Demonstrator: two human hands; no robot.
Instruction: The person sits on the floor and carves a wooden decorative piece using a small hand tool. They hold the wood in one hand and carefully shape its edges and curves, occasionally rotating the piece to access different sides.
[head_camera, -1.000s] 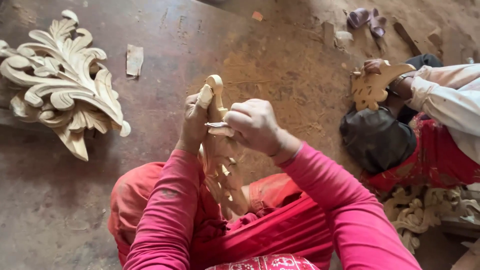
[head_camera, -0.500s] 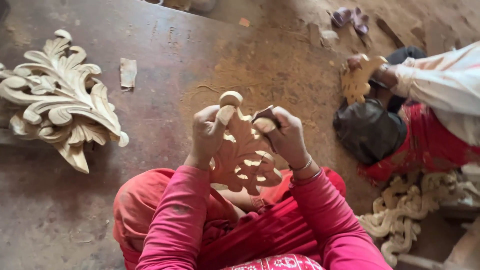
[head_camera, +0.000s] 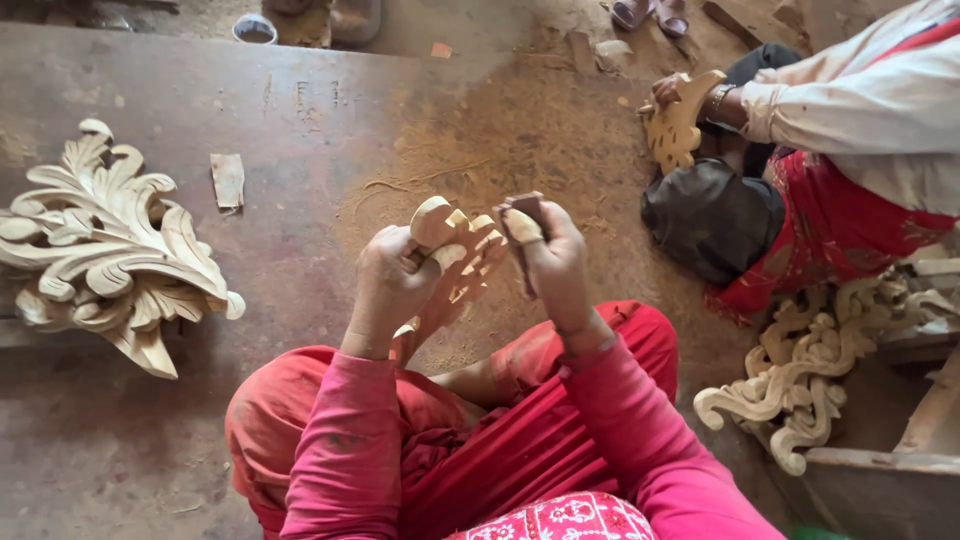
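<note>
My left hand (head_camera: 392, 285) grips a pale carved wooden scroll piece (head_camera: 462, 250) and holds it upright over my lap. My right hand (head_camera: 552, 262) pinches a small brown scrap of sandpaper (head_camera: 522, 208) against the upper right edge of that carving. Pink sleeves cover both my arms, and my red-clothed knees are below.
A big carved leaf ornament (head_camera: 105, 245) lies on the floor at the left, with a scrap of sandpaper (head_camera: 228, 180) beside it. At the right sits another person (head_camera: 850, 130) holding a carved piece (head_camera: 680, 125). More carved scrollwork (head_camera: 810, 370) lies lower right. Sawdust covers the floor.
The carving has turned in my left hand from edge-on to more face-on and back. My right hand has shifted from the piece's middle to its upper right edge. The camera has tilted.
</note>
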